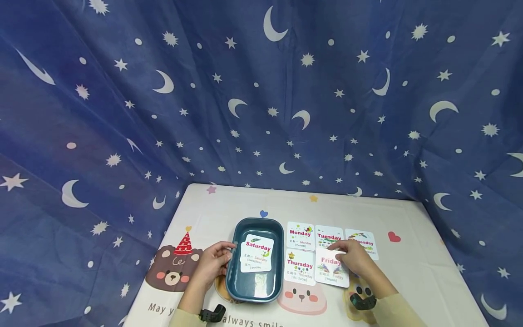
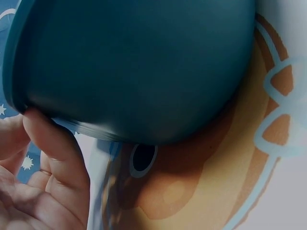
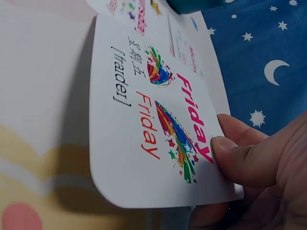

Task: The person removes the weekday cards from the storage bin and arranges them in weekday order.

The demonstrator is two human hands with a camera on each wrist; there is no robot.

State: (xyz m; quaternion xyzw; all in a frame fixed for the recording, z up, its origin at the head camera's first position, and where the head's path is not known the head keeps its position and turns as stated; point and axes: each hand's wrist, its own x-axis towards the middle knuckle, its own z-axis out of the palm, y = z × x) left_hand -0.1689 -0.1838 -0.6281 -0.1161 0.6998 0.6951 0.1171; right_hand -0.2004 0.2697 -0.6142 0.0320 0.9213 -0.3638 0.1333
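My right hand (image 1: 354,256) pinches the white Friday card (image 3: 124,158) by its top edge, thumb on the printed face. The card is raised off the table, as its shadow in the right wrist view shows, and overlaps the Tuesday card (image 1: 329,234) in the head view. My left hand (image 1: 214,261) holds the left rim of a dark teal tray (image 1: 254,290), with thumb and fingertips at the lip in the left wrist view. Inside the tray lies the Saturday card (image 1: 259,252), partly covering another card (image 1: 255,268).
Right of the tray, the Monday card (image 1: 300,236) and Wednesday card (image 1: 362,243) lie in the back row with Tuesday. In front of Monday lies the Thursday card (image 1: 300,267). A cartoon-printed cloth (image 1: 425,272) covers the table; a blue starry curtain (image 1: 261,136) hangs behind.
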